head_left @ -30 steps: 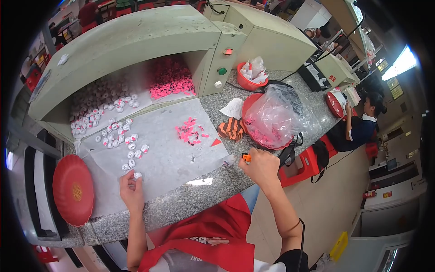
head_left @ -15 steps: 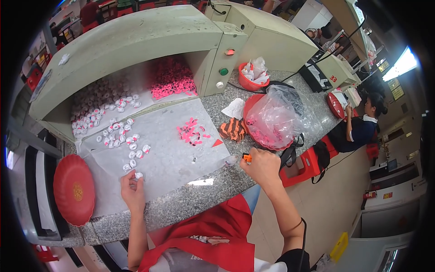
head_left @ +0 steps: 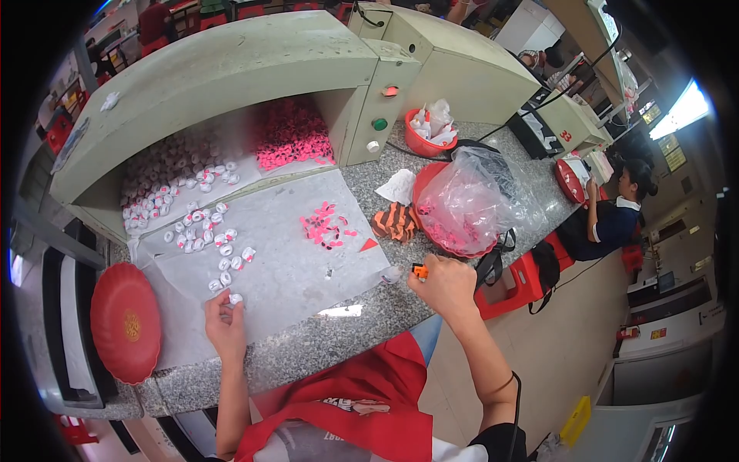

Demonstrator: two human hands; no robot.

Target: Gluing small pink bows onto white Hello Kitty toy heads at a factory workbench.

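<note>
On the granite counter [head_left: 323, 339]: my left hand [head_left: 225, 327] pinches one white cap [head_left: 235, 299]; right hand [head_left: 445, 283] grips a small orange piece [head_left: 419, 270] (edge close). I judge either could slip, roll off.

Speckled grey stone tabletop [head_left: 339, 339], polished, carrying a matt white paper sheet [head_left: 285, 269]. Glossy red plastic tray [head_left: 125, 323] at left; thin, crinkled clear plastic bag [head_left: 477, 202] at right.
</note>
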